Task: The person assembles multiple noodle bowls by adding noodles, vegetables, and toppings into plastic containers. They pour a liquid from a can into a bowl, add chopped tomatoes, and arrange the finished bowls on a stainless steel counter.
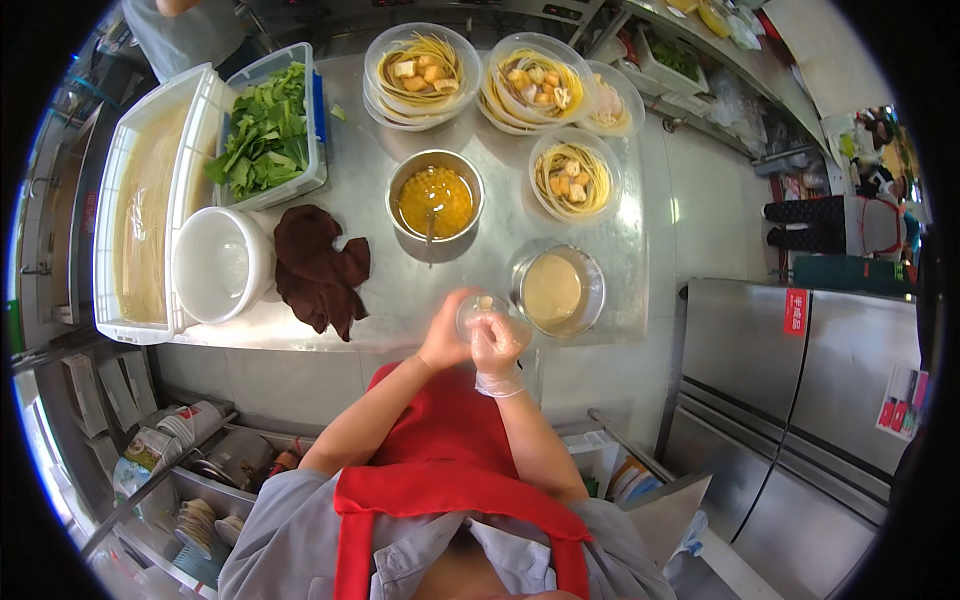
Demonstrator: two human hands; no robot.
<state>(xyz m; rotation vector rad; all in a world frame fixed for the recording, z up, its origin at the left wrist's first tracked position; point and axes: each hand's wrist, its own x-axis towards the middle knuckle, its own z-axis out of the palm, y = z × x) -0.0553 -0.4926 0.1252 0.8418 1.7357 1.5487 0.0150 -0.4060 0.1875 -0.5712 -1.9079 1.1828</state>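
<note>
My left hand, bare, is wrapped around the side of a small clear plastic cup at the table's near edge. A few pale bits show inside the cup. My right hand wears a clear plastic glove and is closed over the cup's right side. What its fingers hold, if anything, is hidden. Just right of the hands stands a steel bowl of beige liquid. Farther off, another steel bowl holds a yellow chopped mixture in liquid, with a spoon standing in it.
Clear bowls of noodles with tofu-like cubes stand at the back and right. On the left are a tub of leafy greens, a white crate, stacked white bowls and a brown cloth. Another person stands far left.
</note>
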